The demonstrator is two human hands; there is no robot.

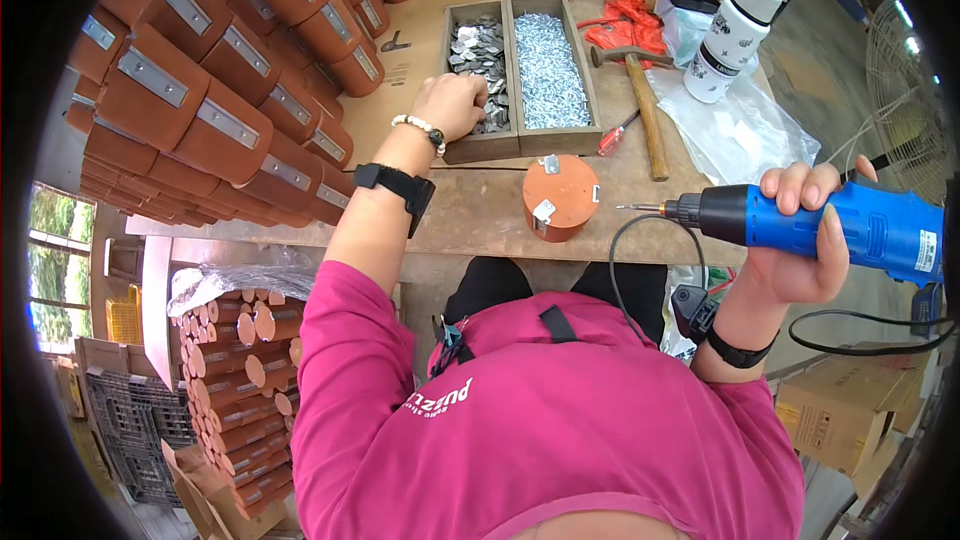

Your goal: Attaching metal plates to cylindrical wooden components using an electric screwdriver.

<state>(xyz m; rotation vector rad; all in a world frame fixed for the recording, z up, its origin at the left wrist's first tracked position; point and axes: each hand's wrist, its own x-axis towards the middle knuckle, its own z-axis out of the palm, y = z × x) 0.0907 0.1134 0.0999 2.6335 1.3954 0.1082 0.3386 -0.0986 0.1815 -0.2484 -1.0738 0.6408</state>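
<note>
My left hand [452, 105] reaches into a wooden bin of flat grey metal pieces [480, 55]. Its fingers are curled down among them, and the fingertips and anything between them are hidden. A blue electric screwdriver [870, 225] lies in the grip of my right hand [800, 270], its bit pointing left toward a terracotta-coloured cylinder [565, 208], without touching it. The cylinder stands upright near the table's front edge, with small metal pieces on its top and side. Beside the grey pieces, a second bin holds many small silvery screws [550, 70].
Stacked terracotta cylinders with metal plates [230, 125] crowd the left side. Right of the bins lie a hammer [648, 115], a red-handled screwdriver [612, 140], a red plastic bag [640, 25] and clear plastic film [740, 135]. A white bottle [725, 45] stands there. A black cable [625, 270] hangs near my lap.
</note>
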